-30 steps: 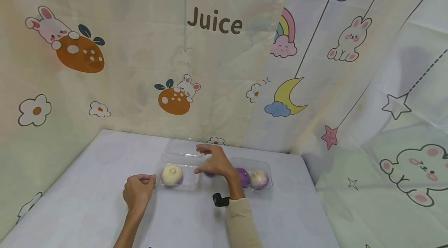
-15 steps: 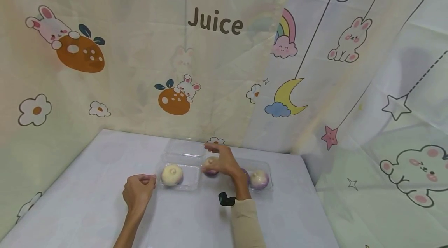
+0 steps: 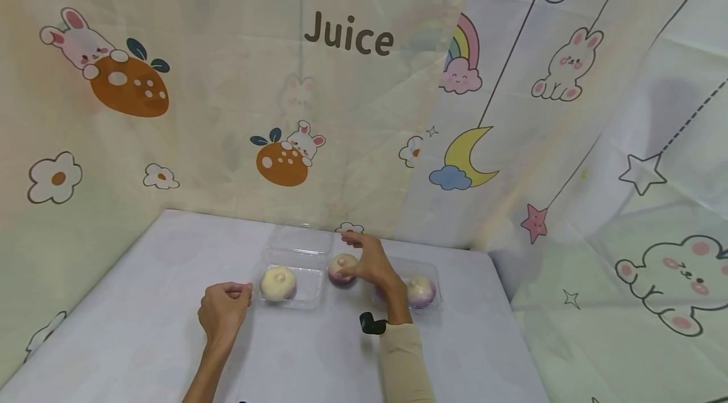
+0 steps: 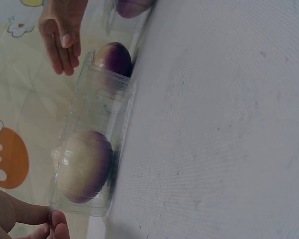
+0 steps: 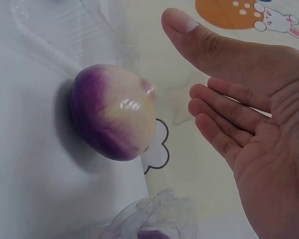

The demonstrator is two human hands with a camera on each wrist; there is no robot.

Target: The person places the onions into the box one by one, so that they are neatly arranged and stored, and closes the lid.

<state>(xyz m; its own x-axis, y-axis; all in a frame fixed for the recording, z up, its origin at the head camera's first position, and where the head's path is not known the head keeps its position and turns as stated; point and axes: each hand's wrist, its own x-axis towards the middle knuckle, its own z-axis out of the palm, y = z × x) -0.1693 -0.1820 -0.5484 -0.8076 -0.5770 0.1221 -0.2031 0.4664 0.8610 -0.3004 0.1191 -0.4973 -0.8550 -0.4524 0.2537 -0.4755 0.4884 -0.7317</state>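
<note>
My left hand (image 3: 224,313) pinches the left edge of an open clear plastic clamshell box (image 3: 309,289) between thumb and fingers. One rounded cream-and-purple vegetable (image 3: 279,283), like an onion or turnip, lies in the left part of that box. A second such vegetable (image 3: 343,269) sits on the table just right of the box. My right hand (image 3: 372,262) is beside it, fingers spread and thumb apart. In the right wrist view a gap shows between this hand and the vegetable (image 5: 112,112), and nothing is in the palm.
Another clear plastic box (image 3: 436,276) stands at the right, partly behind my right forearm, with a cream-and-purple vegetable (image 3: 421,291) in it. The first box's raised lid (image 3: 300,242) leans toward the printed curtain (image 3: 227,106) behind the white table (image 3: 307,359).
My right hand has moved right, away from the box, uncovering the vegetable on the table. The vegetable in the box and my left hand have stayed in place.
</note>
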